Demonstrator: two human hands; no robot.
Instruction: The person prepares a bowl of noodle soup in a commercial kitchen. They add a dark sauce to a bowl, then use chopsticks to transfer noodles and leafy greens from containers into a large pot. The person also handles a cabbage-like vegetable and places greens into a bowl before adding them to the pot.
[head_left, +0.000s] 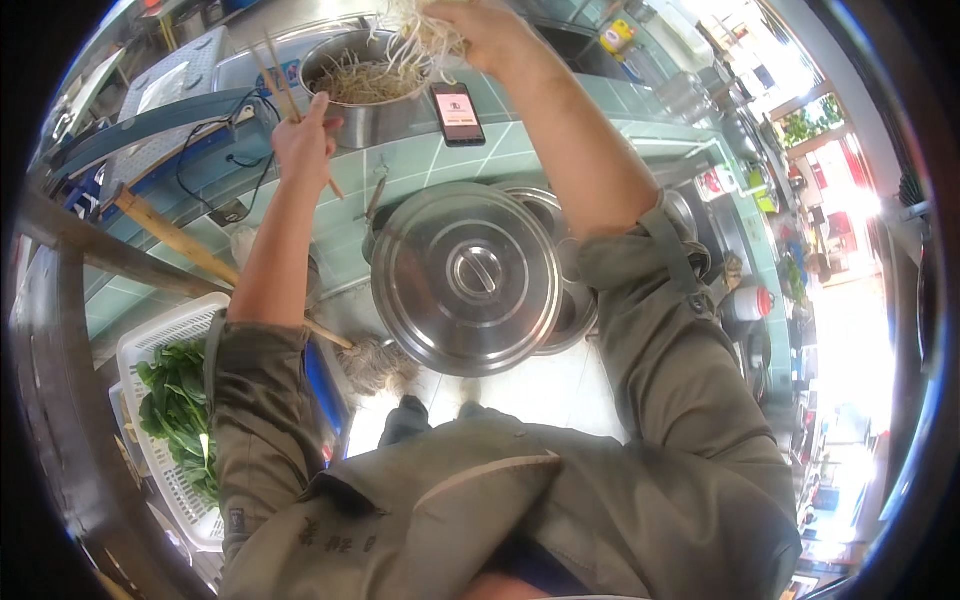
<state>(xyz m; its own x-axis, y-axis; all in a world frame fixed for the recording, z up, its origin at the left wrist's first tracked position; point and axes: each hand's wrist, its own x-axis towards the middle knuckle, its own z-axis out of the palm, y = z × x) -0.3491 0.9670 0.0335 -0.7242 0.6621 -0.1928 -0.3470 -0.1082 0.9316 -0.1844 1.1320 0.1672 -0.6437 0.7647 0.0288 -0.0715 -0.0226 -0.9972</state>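
My left hand (306, 141) holds a pair of wooden chopsticks (279, 79) upright at the left side of a steel pot (364, 124). Inside the pot lies a mass of bean sprouts (360, 81). Above the pot's right side, my right hand (480, 34) grips a bunch of bean sprouts (424, 37), whose ends hang down over the rim; the top of the bunch is cut off by the picture's edge. A smartphone (458, 114) with a lit screen lies on the tiled ledge, right of the pot.
A large steel lid (466, 279) is below the ledge, before my body. At the left are a white plastic basket (129, 360) of leafy greens (176, 420), a wooden pole (176, 234) and a black cable (180, 176). A mop head (375, 365) hangs near the floor.
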